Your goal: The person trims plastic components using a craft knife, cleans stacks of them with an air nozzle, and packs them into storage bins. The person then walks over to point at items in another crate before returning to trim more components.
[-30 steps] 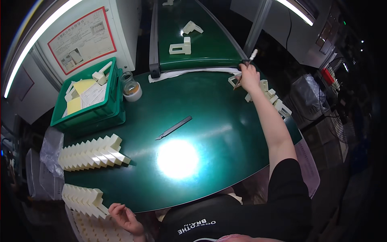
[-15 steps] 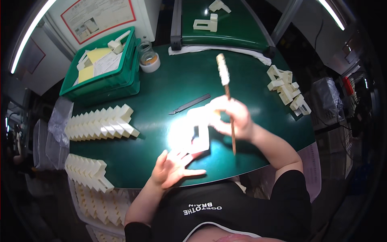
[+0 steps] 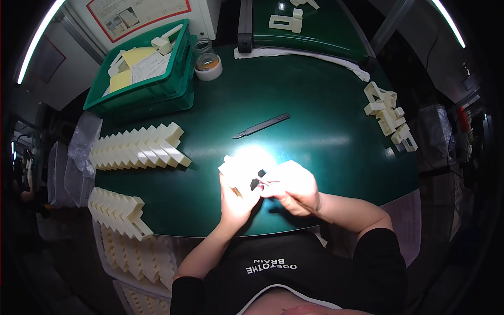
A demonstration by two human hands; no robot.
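Step in hand: the person works on a cream plastic part [image 3: 237, 172] with a thin tool; it looks like trimming or cleaning an edge, though the strong glare hides the detail.
Left hand [image 3: 235, 202]: it is closed around the part from below, fingers curled up, and holds it just above the desk [image 3: 315, 131].
Right hand [image 3: 294, 188]: it is closed in a pinch on something thin and dark; the tip meets the part at its right side. What the tool is exactly, I cannot tell.
How to do it well: I think the left hand should keep the part steady and low over the desk, and the right hand should make short, light strokes directed away from the left fingers.
Part relative to the hands: it sits in the left hand, touching the right hand's fingertips, between both hands.
Knife [image 3: 261, 125]: it lies on the desk beyond the part, apart from both hands.
Rows of parts [image 3: 137, 148]: left of the part, on the desk.
Loose parts [image 3: 389, 114]: far right of the part.
Green crate [image 3: 142, 73]: beyond the rows, at the far left.
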